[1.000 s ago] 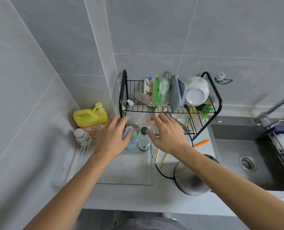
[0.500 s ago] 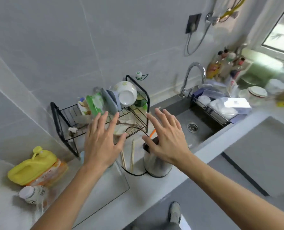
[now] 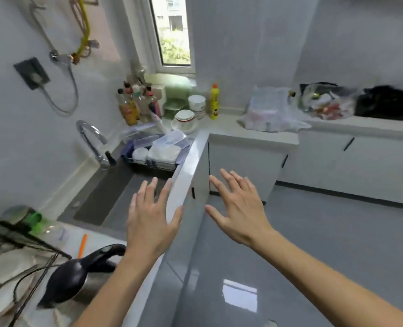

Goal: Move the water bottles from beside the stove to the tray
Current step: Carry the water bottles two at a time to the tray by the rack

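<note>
Both of my hands are raised in front of me with fingers spread and hold nothing. My left hand hovers over the counter's front edge beside the sink. My right hand is out over the floor, in front of the white cabinet. The tray and the water bottles set on it are out of the frame to the left. The stove shows dark at the far right on the other counter, with plastic bags next to it. I cannot make out any water bottles there.
A black-lidded kettle and the dish rack's corner sit at lower left. A faucet, a drainer of containers, sauce bottles and a yellow bottle line the counter. Grey floor lies to the right.
My view has swung right, from the tray and dish rack past the sink toward the corner counter and stove. Both hands left the bottles on the tray and travel along, spread and holding nothing.
</note>
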### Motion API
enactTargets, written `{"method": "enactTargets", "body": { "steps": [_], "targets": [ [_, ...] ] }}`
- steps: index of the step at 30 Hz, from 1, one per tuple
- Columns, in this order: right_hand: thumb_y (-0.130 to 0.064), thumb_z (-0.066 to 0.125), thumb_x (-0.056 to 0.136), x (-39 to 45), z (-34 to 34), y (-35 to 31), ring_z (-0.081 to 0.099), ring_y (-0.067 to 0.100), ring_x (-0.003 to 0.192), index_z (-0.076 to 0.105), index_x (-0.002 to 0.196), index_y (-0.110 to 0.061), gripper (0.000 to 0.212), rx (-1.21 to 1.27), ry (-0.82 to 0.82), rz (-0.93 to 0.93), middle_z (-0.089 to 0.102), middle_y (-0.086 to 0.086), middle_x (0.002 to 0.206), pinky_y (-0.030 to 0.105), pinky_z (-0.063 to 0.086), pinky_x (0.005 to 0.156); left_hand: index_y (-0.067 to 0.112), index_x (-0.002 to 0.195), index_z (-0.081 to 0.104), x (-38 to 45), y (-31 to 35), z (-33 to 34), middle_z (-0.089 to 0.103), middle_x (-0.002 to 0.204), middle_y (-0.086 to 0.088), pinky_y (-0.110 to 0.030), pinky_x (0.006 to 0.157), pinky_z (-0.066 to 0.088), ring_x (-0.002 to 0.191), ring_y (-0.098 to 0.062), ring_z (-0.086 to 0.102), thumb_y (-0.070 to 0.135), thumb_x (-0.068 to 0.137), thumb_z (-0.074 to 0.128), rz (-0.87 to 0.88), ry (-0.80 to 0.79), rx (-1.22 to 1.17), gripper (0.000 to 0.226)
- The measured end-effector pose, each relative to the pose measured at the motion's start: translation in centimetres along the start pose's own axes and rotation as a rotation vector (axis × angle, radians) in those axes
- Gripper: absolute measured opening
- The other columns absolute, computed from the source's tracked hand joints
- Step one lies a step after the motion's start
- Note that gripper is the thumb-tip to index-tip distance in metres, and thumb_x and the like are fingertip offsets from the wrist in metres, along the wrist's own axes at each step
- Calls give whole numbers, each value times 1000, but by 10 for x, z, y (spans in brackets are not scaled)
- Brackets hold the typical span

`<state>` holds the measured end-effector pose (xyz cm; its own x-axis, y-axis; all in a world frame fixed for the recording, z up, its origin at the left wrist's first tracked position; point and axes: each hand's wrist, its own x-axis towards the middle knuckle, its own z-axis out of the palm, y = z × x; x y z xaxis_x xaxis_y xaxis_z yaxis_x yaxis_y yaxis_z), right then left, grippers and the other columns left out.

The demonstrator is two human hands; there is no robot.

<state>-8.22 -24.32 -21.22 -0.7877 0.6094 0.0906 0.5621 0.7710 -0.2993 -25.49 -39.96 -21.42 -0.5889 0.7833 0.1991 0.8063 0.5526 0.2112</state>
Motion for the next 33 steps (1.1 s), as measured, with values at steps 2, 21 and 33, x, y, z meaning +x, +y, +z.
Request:
{"method": "enactTargets", "body": {
  "steps": [2, 21, 33],
  "targets": [
    [-73, 26, 96, -2, -18, 56, 12, 26, 162, 16, 166, -37, 80, -1, 17, 79, 15, 2, 176, 47, 8, 132, 35, 165, 27, 32, 57, 21, 28, 171, -5, -50, 130, 21, 161, -26, 16, 62, 100, 47, 67, -6, -39, 73],
    [-70, 34, 99, -30, -133, 435, 21, 23, 157, 26, 164, -35, 75, -28, 253, 682, 25, 1, 172, 44, 12, 131, 33, 165, 29, 234, 460, 173, 36, 169, -2, -47, 128, 26, 159, -27, 25, 69, 98, 30, 646, -196, -162, 76],
    [-71, 35, 99, 44, -183, 604, 29, 23, 153, 32, 162, -32, 75, -88, 360, 993, 31, 0, 168, 41, 20, 126, 27, 164, 32, 403, 655, 243, 38, 167, -5, -48, 126, 29, 157, -31, 28, 60, 99, 41, 927, -271, -267, 73]
  ]
}}
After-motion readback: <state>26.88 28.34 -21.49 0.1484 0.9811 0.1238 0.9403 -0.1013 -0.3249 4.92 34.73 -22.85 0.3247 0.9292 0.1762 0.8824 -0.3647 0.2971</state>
